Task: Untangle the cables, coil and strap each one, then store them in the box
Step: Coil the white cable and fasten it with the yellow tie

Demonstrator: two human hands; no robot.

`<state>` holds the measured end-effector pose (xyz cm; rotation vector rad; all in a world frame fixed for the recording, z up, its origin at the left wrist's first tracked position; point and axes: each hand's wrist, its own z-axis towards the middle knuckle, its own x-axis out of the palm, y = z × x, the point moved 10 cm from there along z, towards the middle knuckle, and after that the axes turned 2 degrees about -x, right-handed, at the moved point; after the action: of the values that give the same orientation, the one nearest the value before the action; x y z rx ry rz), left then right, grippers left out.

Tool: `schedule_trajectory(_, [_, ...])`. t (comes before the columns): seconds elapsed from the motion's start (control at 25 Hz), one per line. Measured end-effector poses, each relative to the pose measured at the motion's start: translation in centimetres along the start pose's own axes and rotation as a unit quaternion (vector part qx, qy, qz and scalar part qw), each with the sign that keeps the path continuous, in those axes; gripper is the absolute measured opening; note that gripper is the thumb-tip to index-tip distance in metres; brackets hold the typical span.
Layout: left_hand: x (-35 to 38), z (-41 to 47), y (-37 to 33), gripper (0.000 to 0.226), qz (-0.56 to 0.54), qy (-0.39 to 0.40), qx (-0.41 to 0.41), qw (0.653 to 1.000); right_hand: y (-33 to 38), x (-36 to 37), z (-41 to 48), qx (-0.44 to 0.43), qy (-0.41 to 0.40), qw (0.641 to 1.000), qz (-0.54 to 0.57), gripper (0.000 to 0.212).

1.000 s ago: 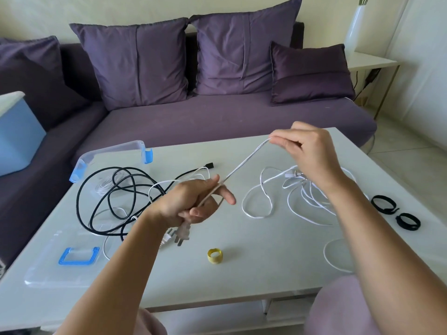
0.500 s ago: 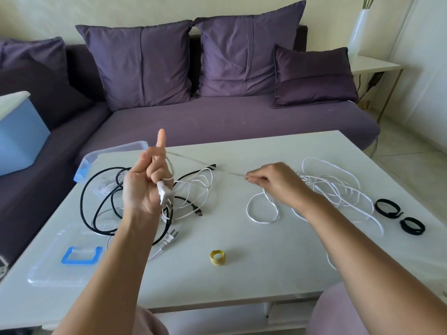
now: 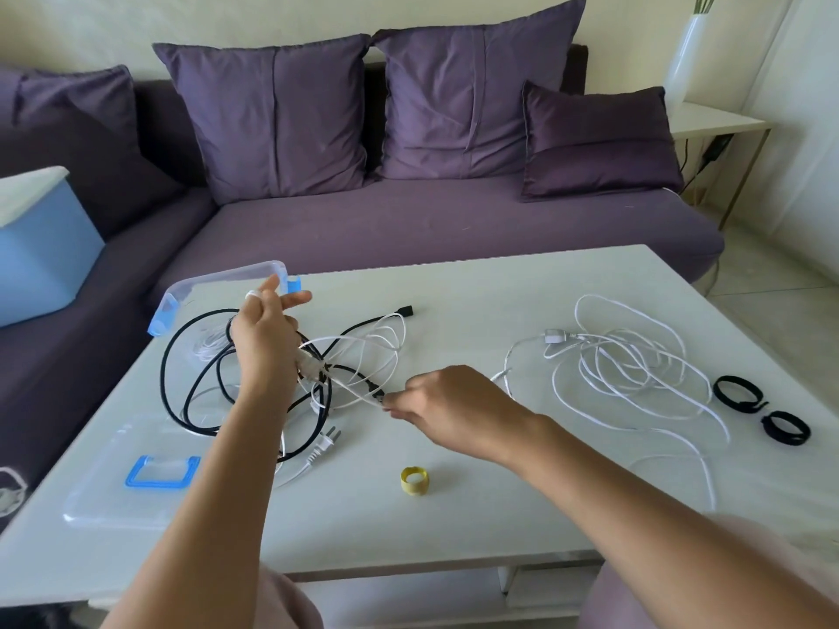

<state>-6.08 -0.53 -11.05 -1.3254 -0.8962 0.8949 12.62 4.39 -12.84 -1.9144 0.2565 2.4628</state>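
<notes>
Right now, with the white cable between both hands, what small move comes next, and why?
Probably the right hand should carry its pinched stretch around the left hand for a loop: most of the white cable lies loose on the table.

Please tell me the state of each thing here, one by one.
Left hand: holds white cable end
Right hand: pinches white cable
White cable: loose, uncoiled
Black cable: tangled, unstrapped
Box: open
Lid: off, flat on table
Yellow strap: rolled, unused
Black straps: looped, unused

right hand (image 3: pixel 447 408) lowered, white cable (image 3: pixel 349 389) span shorter
</notes>
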Motion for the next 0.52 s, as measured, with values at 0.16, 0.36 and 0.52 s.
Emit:
schedule_trajectory(0.16, [2.4, -1.6, -2.4, 0.032, 0.271, 0.035, 0.168, 0.947, 0.4, -2.0, -0.5, -0.031, -0.066, 0.997, -0.031, 0.018])
schedule_trajectory(0.36, [1.1, 0.5, -0.3, 0.027, 0.171, 0.04, 0.056, 0.983, -0.6, -4.1, -1.1, -0.048, -0.128, 0.989, -0.05, 0.011])
schedule_trajectory(0.52, [-0.2, 2.6, 3.4, 0.015, -0.136, 0.058, -0.148, 0.978, -1.6, -5.0, -1.3, -0.039, -0.158, 0.985, -0.053, 0.011])
